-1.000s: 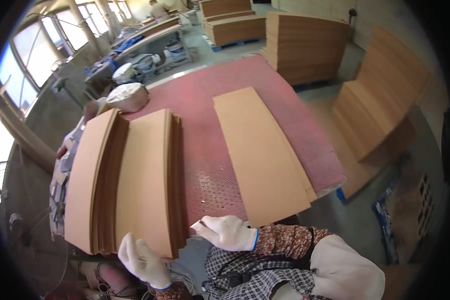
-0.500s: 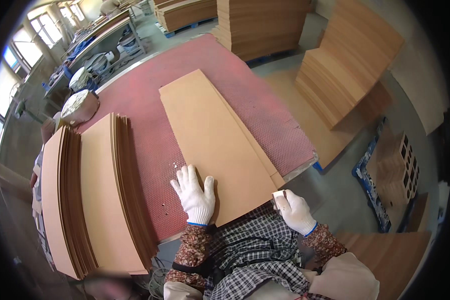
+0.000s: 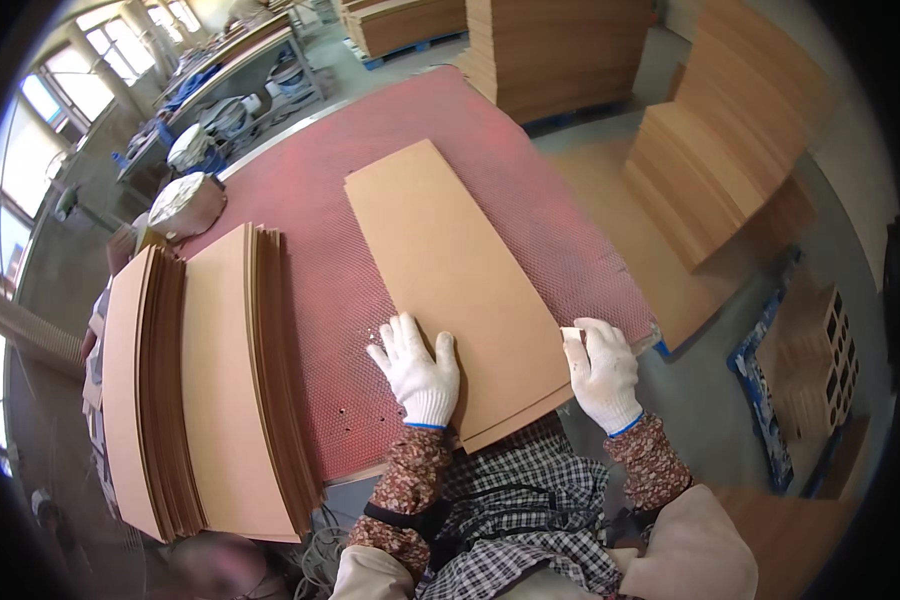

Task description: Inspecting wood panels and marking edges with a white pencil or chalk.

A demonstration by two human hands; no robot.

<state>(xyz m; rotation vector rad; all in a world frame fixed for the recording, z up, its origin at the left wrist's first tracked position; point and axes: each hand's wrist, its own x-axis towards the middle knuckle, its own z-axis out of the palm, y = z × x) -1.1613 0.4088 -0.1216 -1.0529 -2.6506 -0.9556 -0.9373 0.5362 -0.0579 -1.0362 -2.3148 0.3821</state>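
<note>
Two long tan boards lie one on the other on a red table covering, and a strip of the lower one shows along the near end. My left hand, in a white knit glove, rests with its fingers spread across the boards' left edge. At the right edge, near the near corner, my gloved right hand is closed on a small pale block. Most of that block is hidden by the fingers, so its exact kind cannot be made out.
Two stacks of similar boards, a left stack and a nearer one, stand along the table's left side. A white-topped round bundle sits behind them. Tall board piles rise beyond the red table; a blue pallet lies right.
My right hand has moved away from me along the boards' right edge with the block. The upper board now covers the lower one's right side, leaving a strip at the near end.
</note>
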